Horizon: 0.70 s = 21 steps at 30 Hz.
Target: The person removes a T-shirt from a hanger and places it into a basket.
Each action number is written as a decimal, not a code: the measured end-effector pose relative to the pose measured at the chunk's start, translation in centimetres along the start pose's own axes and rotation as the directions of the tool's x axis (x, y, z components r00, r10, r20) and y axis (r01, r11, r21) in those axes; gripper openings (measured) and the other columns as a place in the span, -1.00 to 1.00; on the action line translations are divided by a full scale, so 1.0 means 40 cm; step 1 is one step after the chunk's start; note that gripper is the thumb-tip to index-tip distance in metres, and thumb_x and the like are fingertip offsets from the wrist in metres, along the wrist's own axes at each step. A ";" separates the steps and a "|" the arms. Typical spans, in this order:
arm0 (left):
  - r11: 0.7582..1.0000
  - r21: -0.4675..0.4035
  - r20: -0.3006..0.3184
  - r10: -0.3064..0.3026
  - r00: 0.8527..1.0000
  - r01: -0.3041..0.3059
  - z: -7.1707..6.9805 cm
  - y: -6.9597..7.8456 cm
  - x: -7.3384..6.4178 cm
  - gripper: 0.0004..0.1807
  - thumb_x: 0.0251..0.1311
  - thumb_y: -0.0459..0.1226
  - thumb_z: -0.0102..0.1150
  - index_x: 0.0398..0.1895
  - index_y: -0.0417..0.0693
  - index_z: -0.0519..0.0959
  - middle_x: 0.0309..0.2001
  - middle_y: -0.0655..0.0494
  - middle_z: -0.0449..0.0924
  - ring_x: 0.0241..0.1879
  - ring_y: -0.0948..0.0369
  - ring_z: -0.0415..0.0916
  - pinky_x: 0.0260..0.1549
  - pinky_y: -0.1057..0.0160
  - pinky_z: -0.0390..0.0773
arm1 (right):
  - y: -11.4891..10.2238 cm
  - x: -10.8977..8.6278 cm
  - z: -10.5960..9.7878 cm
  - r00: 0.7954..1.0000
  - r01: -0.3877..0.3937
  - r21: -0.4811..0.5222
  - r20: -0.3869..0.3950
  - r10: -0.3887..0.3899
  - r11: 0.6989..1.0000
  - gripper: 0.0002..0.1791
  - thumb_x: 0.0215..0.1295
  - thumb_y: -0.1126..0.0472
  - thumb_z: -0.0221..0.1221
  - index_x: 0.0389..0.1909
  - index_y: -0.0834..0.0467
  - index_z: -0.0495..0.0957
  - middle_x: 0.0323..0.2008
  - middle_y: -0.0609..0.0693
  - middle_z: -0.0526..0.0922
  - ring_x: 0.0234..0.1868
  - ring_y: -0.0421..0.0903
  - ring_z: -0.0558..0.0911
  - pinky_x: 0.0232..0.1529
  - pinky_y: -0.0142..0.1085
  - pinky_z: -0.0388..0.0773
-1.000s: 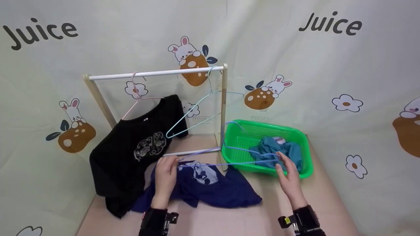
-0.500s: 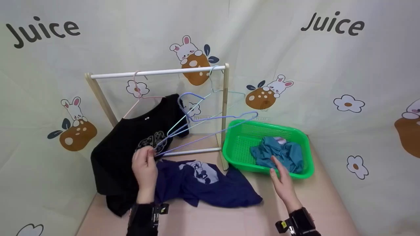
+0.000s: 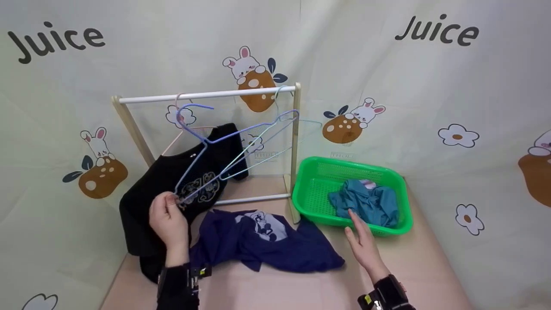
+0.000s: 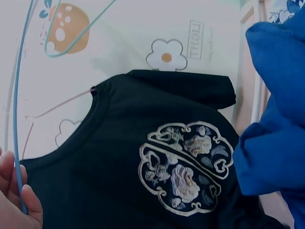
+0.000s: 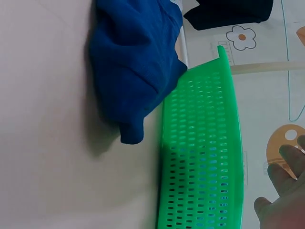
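Note:
In the head view my left hand (image 3: 169,221) pinches one end of a purple-blue clothes hanger (image 3: 241,130), raised and tilted in front of the rack. The left wrist view shows the hanger's wire (image 4: 16,105) between thumb and fingers. Behind that hand a black T-shirt (image 4: 114,152) hangs on a pink hanger (image 3: 171,143). My right hand (image 3: 363,247) holds nothing; its fingers are extended near the front rim of the green basket (image 3: 308,206). A navy T-shirt (image 3: 297,256) with a pale print lies crumpled on the table between the hands.
A small rack with a white rail (image 3: 215,94) and wooden posts stands at the back. A mint hanger (image 3: 256,140) hangs at its right end. Teal cloth (image 3: 366,202) lies in the basket. The printed curtain (image 3: 452,86) encloses the table's back and sides.
My right hand has let go of the purple-blue hanger and moved slightly left and down. My left hand has moved left, and the hanger has swung up with its hook higher.

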State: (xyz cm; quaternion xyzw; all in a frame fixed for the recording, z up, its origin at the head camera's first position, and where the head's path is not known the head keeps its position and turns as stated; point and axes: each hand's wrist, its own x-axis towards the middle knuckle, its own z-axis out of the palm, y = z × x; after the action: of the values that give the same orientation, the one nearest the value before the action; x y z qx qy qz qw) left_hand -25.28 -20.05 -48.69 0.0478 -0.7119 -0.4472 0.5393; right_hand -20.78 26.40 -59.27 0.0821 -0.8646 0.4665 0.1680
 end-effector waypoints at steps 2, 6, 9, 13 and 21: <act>1.000 0.013 -0.019 -0.022 1.000 0.022 -0.007 -0.008 0.003 -0.83 0.34 -0.44 0.10 -0.44 -0.35 0.53 -0.45 -0.19 0.51 -0.31 0.01 0.44 -0.13 0.29 0.32 | 0.001 -0.002 0.002 1.000 0.003 -0.002 0.002 -0.003 1.000 -0.42 0.47 0.24 0.08 0.45 0.28 0.23 0.40 0.37 0.24 0.39 0.35 0.20 0.28 0.29 0.13; 0.997 0.044 -0.053 -0.060 0.997 0.062 -0.019 -0.019 0.011 -0.81 0.36 -0.44 0.09 -0.44 -0.35 0.53 -0.48 -0.16 0.52 -0.34 0.13 0.42 -0.16 0.33 0.31 | 0.004 -0.006 0.005 1.000 0.016 -0.010 0.000 -0.016 1.000 -0.42 0.46 0.24 0.09 0.43 0.31 0.25 0.37 0.39 0.27 0.38 0.38 0.22 0.26 0.30 0.15; 0.994 0.067 -0.059 -0.077 0.995 0.081 -0.022 -0.025 0.012 -0.79 0.37 -0.40 0.09 -0.43 -0.35 0.53 -0.48 -0.16 0.53 -0.35 0.12 0.43 -0.18 0.30 0.32 | 0.006 -0.010 0.007 1.000 0.018 -0.007 0.004 -0.018 1.000 -0.42 0.46 0.24 0.09 0.43 0.31 0.25 0.37 0.40 0.27 0.37 0.38 0.23 0.26 0.29 0.16; 0.992 0.098 -0.033 -0.076 0.997 0.079 -0.018 -0.030 0.012 -0.79 0.37 -0.38 0.10 -0.43 -0.35 0.54 -0.48 -0.18 0.54 -0.34 -0.02 0.47 -0.16 0.15 0.35 | 0.005 -0.014 0.012 1.000 0.019 -0.009 0.017 -0.018 1.000 -0.41 0.46 0.23 0.10 0.44 0.29 0.25 0.37 0.40 0.27 0.37 0.37 0.23 0.26 0.29 0.16; 0.984 0.173 0.058 0.026 0.998 -0.035 0.014 -0.019 0.028 -0.83 0.34 -0.38 0.13 -0.40 -0.31 0.57 -0.46 -0.19 0.55 -0.33 -0.16 0.49 -0.16 -0.05 0.38 | 0.000 -0.019 0.024 0.999 0.009 -0.008 0.047 -0.009 1.000 -0.41 0.45 0.21 0.11 0.44 0.27 0.25 0.37 0.39 0.27 0.38 0.37 0.23 0.25 0.32 0.16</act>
State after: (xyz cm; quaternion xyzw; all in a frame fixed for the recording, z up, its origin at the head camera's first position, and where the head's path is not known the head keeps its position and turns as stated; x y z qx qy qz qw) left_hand -26.52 -20.79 -48.42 0.0712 -0.7636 -0.3763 0.5198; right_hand -20.29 25.58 -60.04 0.0962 -0.8698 0.4600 0.1502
